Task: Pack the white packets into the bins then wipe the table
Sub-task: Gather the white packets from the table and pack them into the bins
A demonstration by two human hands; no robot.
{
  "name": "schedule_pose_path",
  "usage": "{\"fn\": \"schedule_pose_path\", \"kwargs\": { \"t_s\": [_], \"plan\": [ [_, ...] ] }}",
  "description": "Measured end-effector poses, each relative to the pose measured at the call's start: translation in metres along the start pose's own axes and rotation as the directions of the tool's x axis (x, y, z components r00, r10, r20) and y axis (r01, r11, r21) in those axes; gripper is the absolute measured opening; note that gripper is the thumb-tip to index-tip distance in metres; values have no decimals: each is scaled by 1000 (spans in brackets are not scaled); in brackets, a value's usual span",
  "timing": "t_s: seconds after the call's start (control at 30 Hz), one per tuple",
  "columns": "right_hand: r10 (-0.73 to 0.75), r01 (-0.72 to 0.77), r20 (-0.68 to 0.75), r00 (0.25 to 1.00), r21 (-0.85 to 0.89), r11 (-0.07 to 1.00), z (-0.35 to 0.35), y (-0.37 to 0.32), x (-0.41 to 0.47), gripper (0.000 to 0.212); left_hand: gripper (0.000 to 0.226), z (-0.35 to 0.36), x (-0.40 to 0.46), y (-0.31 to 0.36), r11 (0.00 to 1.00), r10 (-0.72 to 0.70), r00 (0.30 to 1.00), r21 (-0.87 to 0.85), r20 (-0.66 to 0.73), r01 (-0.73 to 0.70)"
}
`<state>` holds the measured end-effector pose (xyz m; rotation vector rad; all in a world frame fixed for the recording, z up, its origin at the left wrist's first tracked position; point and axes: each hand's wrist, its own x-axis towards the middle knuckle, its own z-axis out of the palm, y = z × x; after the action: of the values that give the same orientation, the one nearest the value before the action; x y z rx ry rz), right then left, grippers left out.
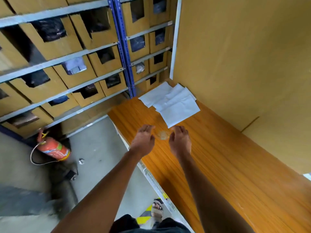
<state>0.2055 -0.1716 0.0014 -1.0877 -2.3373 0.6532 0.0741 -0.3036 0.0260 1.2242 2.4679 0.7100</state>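
head view: white packets [170, 102] overlap, long axes toward the table's [227, 165] far-left corner; left hand [143, 140] and right hand [180, 142] relaxed, empty.

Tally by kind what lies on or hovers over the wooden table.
White packets: 4 at least, overlapping, so the exact count is unclear
Hands: 2, left hand and right hand
Small clear item: 1, blurred
Total: 7

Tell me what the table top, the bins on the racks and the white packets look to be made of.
Table top: wood or wood-look laminate, orange, fine straight grain lines.
Bins: brown corrugated cardboard, matte, cut-out fronts.
White packets: probably thin plastic or paper, flat, faint creases; cannot tell which.
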Motion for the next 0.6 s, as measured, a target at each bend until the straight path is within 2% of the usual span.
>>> {"fn": "schedule_pose_path", "kwargs": {
  "t_s": [0.13,0.33,0.5,0.6],
  "plan": [
    [3,-3,19,1000,-11,1000,15,-11,33,26,48,-7,38,-13,1000,9,1000,-21,1,-9],
    [103,-100,27,994,-84,991,43,-25,81,28,48,-19,106,-30,996,84,996,1,35,-84],
    [235,-235,-22,972,-147,961,73,-35,126,39,44,-26,175,-57,982,185,977,12,108,-188],
    [365,-370,-63,929,-144,918,94,-45,148,44,41,-34,211,-75,966,253,956,10,150,-257]
  ]
}}
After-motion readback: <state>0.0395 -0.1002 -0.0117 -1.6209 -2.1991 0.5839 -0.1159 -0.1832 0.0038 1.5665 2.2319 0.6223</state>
